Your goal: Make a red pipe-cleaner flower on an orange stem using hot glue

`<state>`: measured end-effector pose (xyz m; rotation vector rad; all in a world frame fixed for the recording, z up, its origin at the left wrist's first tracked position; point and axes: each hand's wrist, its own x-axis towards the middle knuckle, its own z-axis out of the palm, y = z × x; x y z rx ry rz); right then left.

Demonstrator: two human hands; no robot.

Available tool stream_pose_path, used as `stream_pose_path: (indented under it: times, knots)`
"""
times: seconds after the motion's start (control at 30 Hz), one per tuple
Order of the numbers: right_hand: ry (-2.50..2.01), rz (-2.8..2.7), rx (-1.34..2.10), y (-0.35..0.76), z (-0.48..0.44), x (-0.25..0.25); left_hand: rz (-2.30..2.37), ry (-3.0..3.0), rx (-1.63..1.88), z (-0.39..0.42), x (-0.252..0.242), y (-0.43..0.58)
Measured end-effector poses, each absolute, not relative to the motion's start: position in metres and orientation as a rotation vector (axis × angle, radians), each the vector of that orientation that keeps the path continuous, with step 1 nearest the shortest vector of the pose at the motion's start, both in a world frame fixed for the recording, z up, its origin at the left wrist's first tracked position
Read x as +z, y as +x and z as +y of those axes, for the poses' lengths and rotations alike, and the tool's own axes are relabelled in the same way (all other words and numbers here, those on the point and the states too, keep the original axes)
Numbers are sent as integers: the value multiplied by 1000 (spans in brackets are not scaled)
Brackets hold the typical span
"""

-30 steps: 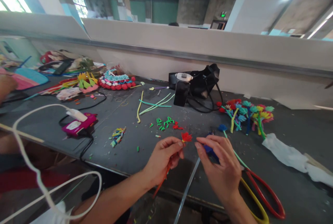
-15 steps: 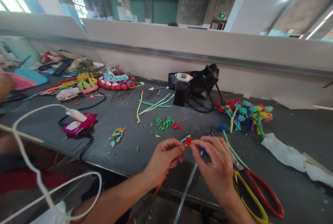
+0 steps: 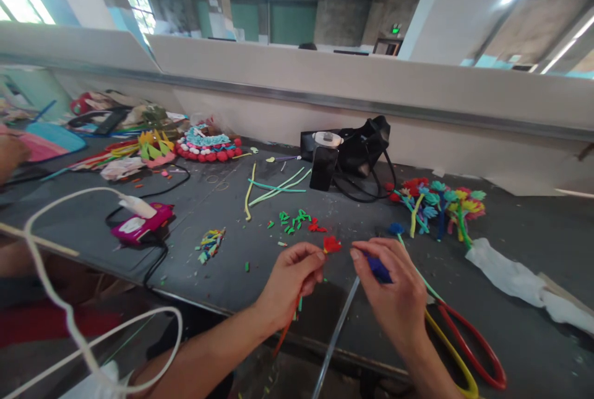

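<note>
My left hand pinches a small red fuzzy flower at its base, petals pointing right. An orange stem hangs below that hand, a bit of green beside it. To the right, my right hand is apart from the flower, thumb and forefinger pressed together; anything between them is too small to make out. A dark blue object shows behind its fingers, and whether the hand touches it I cannot tell. A clear rod slants down from near there. Scissors with red and yellow handles lie by my right wrist.
Green cut pieces and red bits lie ahead, mixed pieces further left. Fuzzy stems, a phone and a black bag stand behind. Fuzzy flowers are right; a magenta power strip is left.
My right hand has drawn away from the red flower to the right and slightly down. The flower shows more fully in my left hand, which has hardly moved.
</note>
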<state>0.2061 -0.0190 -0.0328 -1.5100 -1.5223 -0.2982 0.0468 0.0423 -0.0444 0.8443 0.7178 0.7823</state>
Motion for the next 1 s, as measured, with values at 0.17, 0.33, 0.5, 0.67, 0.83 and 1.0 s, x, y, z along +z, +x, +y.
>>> stream_pose_path:
  times: [0.17, 0.33, 0.5, 0.67, 0.83, 1.0]
  knots:
    - [-1710, -1524, -121, 223, 7, -46, 688, 750, 860, 52, -40, 41]
    - [-1882, -1733, 9, 229, 50, -55, 617, 694, 850, 56, -39, 38]
    - [-2009, -1849, 31, 224, 81, -65, 569, 653, 832, 56, -37, 35]
    - [-2073, -1879, 39, 219, 88, -76, 547, 638, 845, 57, -37, 32]
    - [-2056, -1813, 49, 219, 86, -80, 554, 639, 839, 57, -37, 32]
    - [-1928, -1673, 95, 217, 60, -68, 587, 649, 845, 58, -35, 34]
